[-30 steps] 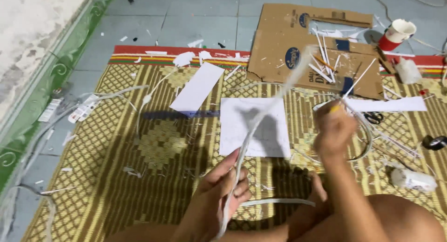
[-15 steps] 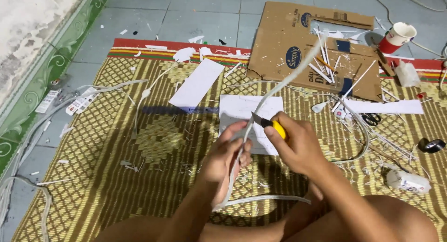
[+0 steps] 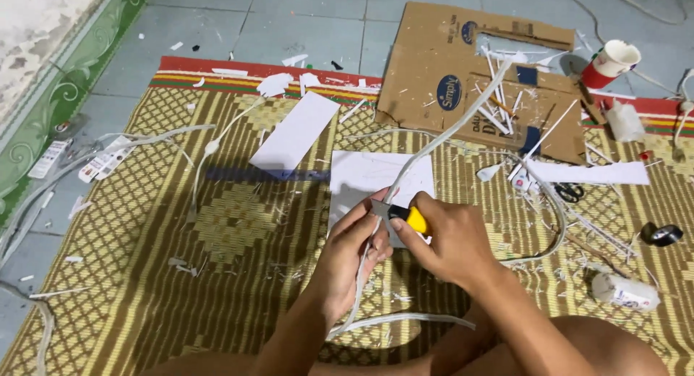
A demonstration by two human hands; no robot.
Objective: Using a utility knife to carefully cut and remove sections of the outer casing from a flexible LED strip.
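**A:** As the view looks down from head height, what are the two hands doing?

**B:** The left hand (image 3: 353,254) is curled around a long white strip (image 3: 441,137), gripping it low in the picture. The strip rises from that grip, up and to the right, over the cardboard; below the hand it loops along the mat toward the person's legs. The right hand (image 3: 450,240) is clenched on a yellow-handled cutter (image 3: 403,217), whose blade end meets the strip just above the left thumb. The two hands touch.

**A:** What lies directly under them?

**B:** A white sheet of paper (image 3: 361,177), flat on a woven mat (image 3: 217,275) of yellow and brown diamonds with a red border at its far edge. A second, narrower white sheet (image 3: 295,132) lies tilted just to the left and farther away.

**A:** And farther out?

**B:** At the far side, a flattened cardboard box (image 3: 434,65) lies half on the mat and half on grey floor tiles, strewn with thin white offcuts. A red and white paper cup (image 3: 611,63) stands near its right corner. To the right, a long white paper strip (image 3: 589,172) lies beside black-handled scissors (image 3: 571,193); nearer the edge sit a dark tape roll (image 3: 661,233) and a white roll (image 3: 625,291). White shavings are scattered across the mat. At left, more white strips (image 3: 144,141) trail off the mat toward a green-patterned wall base.
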